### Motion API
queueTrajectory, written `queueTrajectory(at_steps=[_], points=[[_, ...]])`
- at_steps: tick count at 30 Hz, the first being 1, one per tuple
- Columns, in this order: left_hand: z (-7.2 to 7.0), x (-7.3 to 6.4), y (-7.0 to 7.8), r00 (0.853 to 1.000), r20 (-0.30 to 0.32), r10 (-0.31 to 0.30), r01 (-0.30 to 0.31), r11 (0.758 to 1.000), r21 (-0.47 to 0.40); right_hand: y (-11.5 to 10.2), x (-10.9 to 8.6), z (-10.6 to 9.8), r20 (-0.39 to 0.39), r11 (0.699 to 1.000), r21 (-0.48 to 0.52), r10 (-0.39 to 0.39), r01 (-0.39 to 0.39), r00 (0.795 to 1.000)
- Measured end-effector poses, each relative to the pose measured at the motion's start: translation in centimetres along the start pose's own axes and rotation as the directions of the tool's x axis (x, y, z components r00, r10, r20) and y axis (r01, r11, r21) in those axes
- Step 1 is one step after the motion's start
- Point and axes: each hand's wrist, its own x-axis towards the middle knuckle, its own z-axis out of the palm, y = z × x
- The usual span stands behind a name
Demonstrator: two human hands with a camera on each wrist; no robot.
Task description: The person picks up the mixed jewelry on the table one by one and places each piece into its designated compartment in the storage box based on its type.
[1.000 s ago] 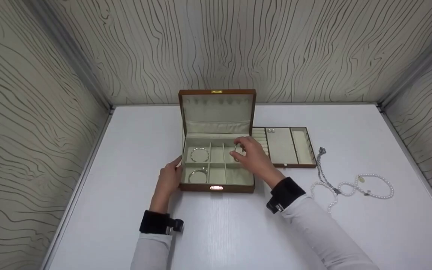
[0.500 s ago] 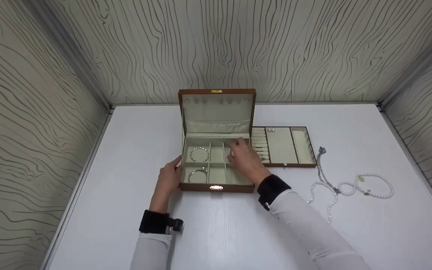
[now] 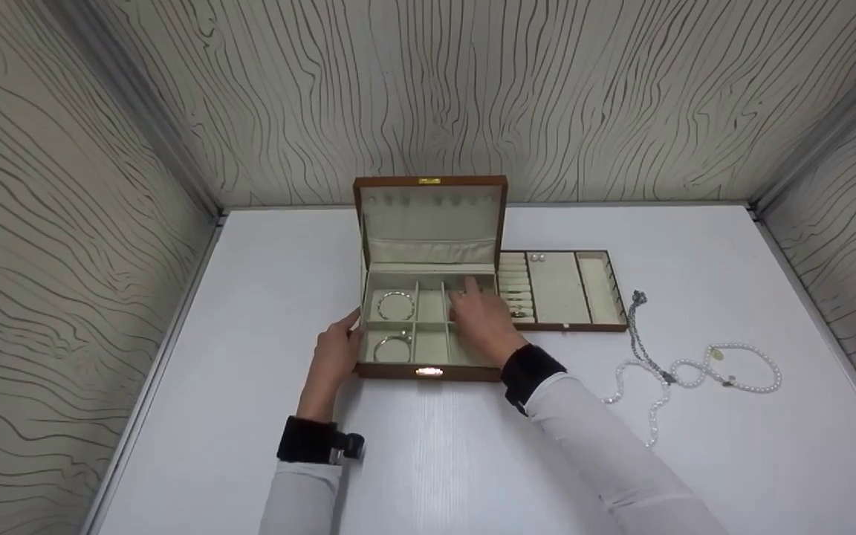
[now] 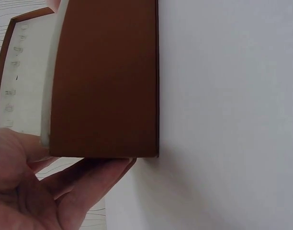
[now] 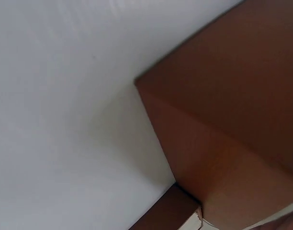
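A brown jewelry box (image 3: 465, 372) with a pale lining stands with its lid up. My left hand (image 3: 335, 353) holds its left side; in the left wrist view the thumb reaches over the rim and the fingers (image 4: 101, 179) lie along the outer wall. Down in the back right compartment is my right hand (image 3: 484, 319), its fingertips partly hidden. A small glint shows by them, but I cannot tell whether they still pinch the bracelet. One bracelet (image 3: 382, 297) lies in the back left compartment, another bracelet (image 3: 377, 348) in the front left one.
Right of the box lies a lined tray (image 3: 599, 328) with ring rolls and pearl earrings (image 3: 537, 258). Farther right, a grey chain (image 3: 637, 327) and pearl necklaces (image 3: 776, 371) lie on the white table (image 3: 428, 461). A patterned wall closes the back.
My right hand has lowered a bracelet into the back right compartment, moving left and nearer the box floor. The bracelet is now hidden or barely visible. The left hand stays put.
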Motion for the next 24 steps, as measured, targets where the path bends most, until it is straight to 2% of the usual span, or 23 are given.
queueTrajectory(at_steps=[5,8,15,24], points=[[0.03,0.03,-0.06,1.000,-0.006,0.016,-0.016,1.000,0.003,-0.08,-0.06,0.13,0.038,0.999,-0.049,-0.001,0.003,0.999],[-0.08,0.03,-0.10,1.000,-0.009,0.029,-0.029,1.000,0.010,-0.16,-0.10,0.21,0.090,0.996,-0.091,-0.012,0.020,0.996],[-0.16,0.16,-0.20,1.000,-0.001,0.028,-0.028,1.000,0.010,-0.49,-0.08,0.08,0.235,0.989,-0.146,0.019,0.016,0.972],[-0.07,0.17,-0.31,1.000,0.001,0.030,-0.030,0.999,0.013,-0.59,-0.32,0.00,0.289,0.988,-0.155,0.035,0.010,0.957]])
